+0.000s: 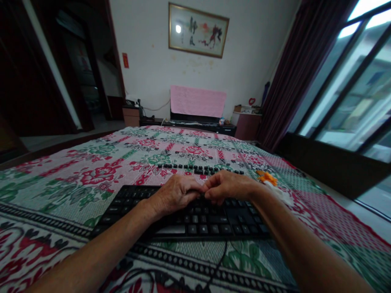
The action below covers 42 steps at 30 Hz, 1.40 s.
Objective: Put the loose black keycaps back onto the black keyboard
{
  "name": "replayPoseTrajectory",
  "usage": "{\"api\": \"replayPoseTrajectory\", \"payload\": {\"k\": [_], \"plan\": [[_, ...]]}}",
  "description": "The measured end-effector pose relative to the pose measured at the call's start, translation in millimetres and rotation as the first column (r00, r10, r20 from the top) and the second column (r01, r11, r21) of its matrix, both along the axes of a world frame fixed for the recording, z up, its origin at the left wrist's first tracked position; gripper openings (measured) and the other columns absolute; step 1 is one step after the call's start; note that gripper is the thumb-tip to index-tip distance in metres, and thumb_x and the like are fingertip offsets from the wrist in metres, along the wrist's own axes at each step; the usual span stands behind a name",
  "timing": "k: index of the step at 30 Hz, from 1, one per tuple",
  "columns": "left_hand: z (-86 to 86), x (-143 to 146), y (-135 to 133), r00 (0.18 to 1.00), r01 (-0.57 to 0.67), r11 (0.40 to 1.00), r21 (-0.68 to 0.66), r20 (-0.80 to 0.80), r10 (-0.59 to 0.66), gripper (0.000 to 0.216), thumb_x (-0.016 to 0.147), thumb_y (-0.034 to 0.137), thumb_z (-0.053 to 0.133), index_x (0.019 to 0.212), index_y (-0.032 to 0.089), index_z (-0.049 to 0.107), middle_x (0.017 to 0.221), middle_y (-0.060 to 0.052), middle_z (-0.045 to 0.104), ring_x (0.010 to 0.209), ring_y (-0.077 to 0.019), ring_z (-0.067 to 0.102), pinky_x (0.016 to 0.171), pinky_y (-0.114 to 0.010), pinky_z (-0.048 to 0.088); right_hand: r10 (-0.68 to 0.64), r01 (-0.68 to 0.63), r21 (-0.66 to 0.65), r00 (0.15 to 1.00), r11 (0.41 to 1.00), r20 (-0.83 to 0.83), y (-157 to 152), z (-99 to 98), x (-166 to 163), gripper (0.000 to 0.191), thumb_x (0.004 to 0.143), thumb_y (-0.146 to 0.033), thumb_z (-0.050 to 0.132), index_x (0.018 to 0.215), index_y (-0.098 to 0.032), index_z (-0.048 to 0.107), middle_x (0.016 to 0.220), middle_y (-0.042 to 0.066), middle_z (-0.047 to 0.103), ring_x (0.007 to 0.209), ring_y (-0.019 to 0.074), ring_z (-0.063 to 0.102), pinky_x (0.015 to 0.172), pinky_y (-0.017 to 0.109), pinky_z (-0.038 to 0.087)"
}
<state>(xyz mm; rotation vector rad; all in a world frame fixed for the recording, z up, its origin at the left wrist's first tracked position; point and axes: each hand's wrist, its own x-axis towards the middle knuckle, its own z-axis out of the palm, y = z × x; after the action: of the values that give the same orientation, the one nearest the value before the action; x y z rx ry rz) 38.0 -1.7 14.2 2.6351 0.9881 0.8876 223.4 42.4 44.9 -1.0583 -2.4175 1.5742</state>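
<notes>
Keyboard point(195, 224), black, corded: laid flat on the flowered bedspread point(61, 191), long edge toward the wearer, seemingly so that both forearms can be brought over it. Left hand point(174, 195) and right hand point(227, 187) are held knuckles-up, fingers curled, tips met; the middle rows lie directly beneath them. Whether anything is pinched cannot be told. Loose keycaps point(195, 168) are lined up just beyond. Orange item point(268, 178) is set near, rightward.

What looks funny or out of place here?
A row of small black keys lies loose on the flowered bedcover, just beyond the keyboard, off the board instead of in it. The left hand and right hand meet, fingertips together, over its upper rows.
</notes>
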Motion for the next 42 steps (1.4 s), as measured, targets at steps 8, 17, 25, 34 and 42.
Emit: {"api": "replayPoseTrajectory", "payload": {"k": [8,17,25,34,42], "plan": [[-6.7,-15.8,9.1,0.951,-0.31,0.947,0.086,0.051,0.306,0.021,0.073,0.022,0.045,0.088,0.022,0.06,0.072,0.0,0.058,0.065,-0.009,0.05,0.06,-0.02,0.037,-0.054,0.04,0.306,0.998,0.951,0.038,3.1,-6.9,-3.8,0.023,0.063,-0.031,0.054,0.08,-0.018,0.063,0.062,-0.003,0.054,0.05,0.0064,0.039,0.046,0.019,0.028],[-13.7,-15.3,11.7,0.947,-0.304,0.944,0.13,-0.064,0.314,0.018,0.072,0.019,0.044,0.076,0.02,0.062,0.063,0.0,0.054,0.063,-0.0102,0.049,0.057,-0.02,0.034,-0.102,0.07,0.288,0.99,0.955,0.097,5.3,-18.1,-12.2,0.021,0.061,-0.028,0.054,0.077,-0.016,0.062,0.061,-0.003,0.053,0.049,0.0056,0.037,0.045,0.019,0.027],[-17.0,-15.2,12.6,0.949,-0.298,0.947,0.123,-0.068,0.308,0.02,0.071,0.018,0.045,0.08,0.021,0.062,0.069,-0.001,0.058,0.067,-0.0112,0.051,0.062,-0.022,0.036,-0.123,0.086,0.299,0.987,0.95,0.106,6.4,-21.6,-13.6,0.02,0.06,-0.027,0.055,0.074,-0.015,0.061,0.06,-0.002,0.053,0.048,0.0055,0.036,0.044,0.019,0.027],[-15.7,-11.8,8.9,0.965,-0.251,0.967,0.037,-0.066,0.253,0.021,0.07,0.018,0.045,0.08,0.022,0.063,0.069,-0.001,0.057,0.067,-0.0108,0.051,0.06,-0.021,0.037,-0.151,0.105,0.303,0.98,0.947,0.131,2.6,-17.4,-15.3,0.019,0.059,-0.026,0.055,0.073,-0.015,0.062,0.057,-0.002,0.052,0.046,0.0053,0.037,0.041,0.018,0.026],[-12.9,-10.4,4.5,0.98,-0.128,0.992,0.013,-0.152,0.128,0.021,0.071,0.023,0.046,0.083,0.026,0.063,0.074,-0.001,0.055,0.07,-0.0106,0.049,0.064,-0.021,0.037,-0.118,0.078,0.32,0.987,0.944,0.108,6.9,-22.6,-16.7,0.017,0.059,-0.026,0.054,0.068,-0.014,0.062,0.053,-0.003,0.05,0.045,0.005,0.036,0.041,0.018,0.026]]}}
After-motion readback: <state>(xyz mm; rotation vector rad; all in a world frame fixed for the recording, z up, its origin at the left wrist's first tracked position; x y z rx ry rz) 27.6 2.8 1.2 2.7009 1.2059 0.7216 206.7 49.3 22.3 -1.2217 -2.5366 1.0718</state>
